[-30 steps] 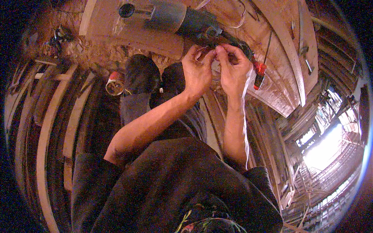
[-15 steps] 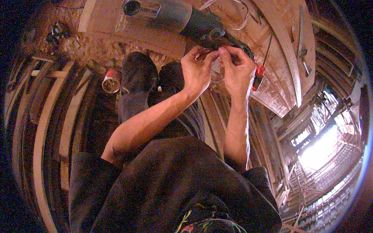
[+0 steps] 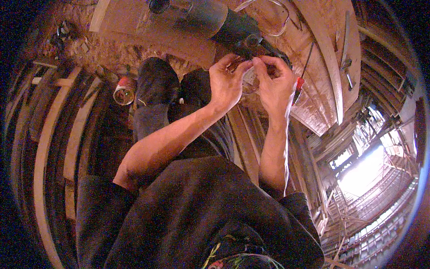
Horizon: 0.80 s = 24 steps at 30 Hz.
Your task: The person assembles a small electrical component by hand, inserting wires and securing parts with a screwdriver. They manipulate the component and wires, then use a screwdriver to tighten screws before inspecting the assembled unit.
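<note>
My left hand [image 3: 226,84] and my right hand [image 3: 274,81] are raised together, fingertips almost meeting. Both are pinched closed; whatever sits between the fingers is too small and dark to make out. Just beyond them lies a large power tool [image 3: 201,19] with a grey body and a dark end, partly hidden by my fingers. Below the fingertips, between my hands, shows a pale, clear-looking round thing [image 3: 250,84] whose kind I cannot tell. A screwdriver [image 3: 299,84] with a red and black handle lies on the board beside my right wrist.
Under the tool is a wooden board [image 3: 192,51], and a curved plank [image 3: 333,85] lies to the right. A pale cable [image 3: 286,24] loops at the top. An open red can [image 3: 124,92] stands left of my knees, near long timbers [image 3: 45,152]. Dusty debris covers the ground.
The whole view has shifted slightly. Both hands stay pinched close together in nearly the same place, with only a small movement of the fingers.
</note>
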Each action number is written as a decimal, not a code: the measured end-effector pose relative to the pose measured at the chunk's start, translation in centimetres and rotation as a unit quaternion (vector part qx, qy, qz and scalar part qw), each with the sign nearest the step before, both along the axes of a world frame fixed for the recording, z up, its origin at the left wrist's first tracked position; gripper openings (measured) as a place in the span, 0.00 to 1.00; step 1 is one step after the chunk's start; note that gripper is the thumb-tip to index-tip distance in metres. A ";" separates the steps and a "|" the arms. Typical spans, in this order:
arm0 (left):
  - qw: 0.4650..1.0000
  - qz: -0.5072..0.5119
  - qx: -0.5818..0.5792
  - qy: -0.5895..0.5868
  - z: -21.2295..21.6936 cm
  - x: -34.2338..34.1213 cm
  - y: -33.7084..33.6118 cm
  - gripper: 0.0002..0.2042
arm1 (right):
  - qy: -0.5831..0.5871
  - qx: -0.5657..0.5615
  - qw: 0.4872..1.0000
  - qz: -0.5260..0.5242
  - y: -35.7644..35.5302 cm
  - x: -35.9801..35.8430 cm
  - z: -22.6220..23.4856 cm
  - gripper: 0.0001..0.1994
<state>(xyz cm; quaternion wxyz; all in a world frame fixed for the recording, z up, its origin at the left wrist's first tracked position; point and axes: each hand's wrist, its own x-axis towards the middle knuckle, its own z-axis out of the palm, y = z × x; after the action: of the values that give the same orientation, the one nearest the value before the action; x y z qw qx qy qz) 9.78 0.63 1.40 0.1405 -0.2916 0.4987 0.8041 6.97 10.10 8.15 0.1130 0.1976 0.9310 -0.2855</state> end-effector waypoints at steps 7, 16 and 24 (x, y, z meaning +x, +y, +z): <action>0.999 -0.044 0.000 -0.027 -0.6 0.2 -0.3 0.07 | -0.004 -0.022 1.000 -0.013 0.2 0.3 -0.3 0.10; 1.000 -0.015 0.003 -0.006 -1.2 0.7 0.2 0.06 | -0.008 -0.005 1.000 -0.024 -0.6 0.0 -0.2 0.10; 0.997 -0.052 -0.049 -0.017 0.1 0.1 -0.4 0.08 | -0.030 0.021 0.999 -0.026 -0.7 -0.1 0.0 0.10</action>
<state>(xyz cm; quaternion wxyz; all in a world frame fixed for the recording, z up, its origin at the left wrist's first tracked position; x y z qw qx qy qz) 9.87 0.26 1.46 0.1763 -0.2858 0.5498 0.7648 6.84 9.38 8.17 0.1297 0.2323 0.9276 -0.2622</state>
